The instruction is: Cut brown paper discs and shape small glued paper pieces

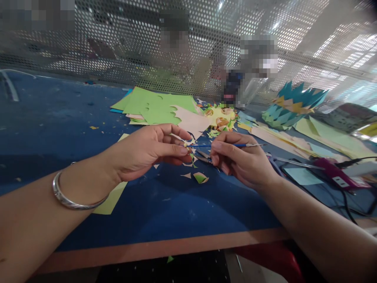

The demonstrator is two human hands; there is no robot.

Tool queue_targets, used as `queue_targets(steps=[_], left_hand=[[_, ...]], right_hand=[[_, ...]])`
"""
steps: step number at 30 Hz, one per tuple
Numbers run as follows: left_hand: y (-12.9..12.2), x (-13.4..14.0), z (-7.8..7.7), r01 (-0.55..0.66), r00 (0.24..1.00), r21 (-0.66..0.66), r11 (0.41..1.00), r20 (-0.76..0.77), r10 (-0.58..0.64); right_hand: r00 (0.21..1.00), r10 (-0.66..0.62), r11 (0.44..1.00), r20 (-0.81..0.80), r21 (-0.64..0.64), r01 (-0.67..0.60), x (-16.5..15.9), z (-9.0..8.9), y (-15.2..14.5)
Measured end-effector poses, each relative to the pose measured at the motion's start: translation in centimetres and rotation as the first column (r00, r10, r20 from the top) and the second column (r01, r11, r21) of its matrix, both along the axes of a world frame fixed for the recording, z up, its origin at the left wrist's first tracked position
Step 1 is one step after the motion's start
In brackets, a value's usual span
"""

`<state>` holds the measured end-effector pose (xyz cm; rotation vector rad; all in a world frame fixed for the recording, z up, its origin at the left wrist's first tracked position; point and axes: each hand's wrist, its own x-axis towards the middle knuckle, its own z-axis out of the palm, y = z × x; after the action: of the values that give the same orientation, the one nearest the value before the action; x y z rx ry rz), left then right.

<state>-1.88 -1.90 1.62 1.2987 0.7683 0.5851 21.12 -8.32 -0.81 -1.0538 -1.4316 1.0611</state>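
My right hand [246, 161] is closed around a thin blue rod [200, 146] with a pale, pointed end sticking out to the right. My left hand [147, 151] pinches a tiny yellow piece [185, 145], apparently paper, at the rod's left end. Both hands hover above the blue tabletop. Below them, partly covered by my right hand, lie the blades of scissors [203, 156]. A curled green paper scrap [201, 178] rests on the table just in front. Beneath my left wrist is a pale yellow paper sheet [113, 198].
Green paper sheets [160, 104] are stacked at the back, beside a pile of curled paper pieces [222, 120]. Further right stand a teal zigzag paper ring [294, 104] and paper strips [279, 139]. A magenta power strip [341, 173] with cables lies at right. Perforated metal [132, 51] borders the table.
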Motion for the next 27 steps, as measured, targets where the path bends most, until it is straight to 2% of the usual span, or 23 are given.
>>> queue_targets(steps=[15, 22, 25, 27], left_hand=[[0.3, 0.1, 0.1, -0.176, 0.983, 0.076, 0.981, 0.07, 0.171], [0.1, 0.2, 0.0, -0.202, 0.977, 0.266, 0.943, -0.012, 0.212], [-0.1, 0.4, 0.2, -0.209, 0.967, 0.366, 0.907, -0.063, 0.248], [-0.1, 0.4, 0.3, -0.191, 0.968, 0.381, 0.905, -0.079, 0.238]], right_hand=[[0.978, -0.191, 0.981, -0.083, 0.009, 0.193, 0.2, 0.8, 0.1], [0.947, -0.299, 0.954, 0.118, 0.071, 0.293, 0.8, 0.6, 0.5], [0.913, -0.316, 0.946, 0.258, 0.16, 0.283, 1.1, 0.7, 0.6], [0.888, -0.309, 0.946, 0.341, 0.21, 0.248, 1.3, 0.7, 0.7]])
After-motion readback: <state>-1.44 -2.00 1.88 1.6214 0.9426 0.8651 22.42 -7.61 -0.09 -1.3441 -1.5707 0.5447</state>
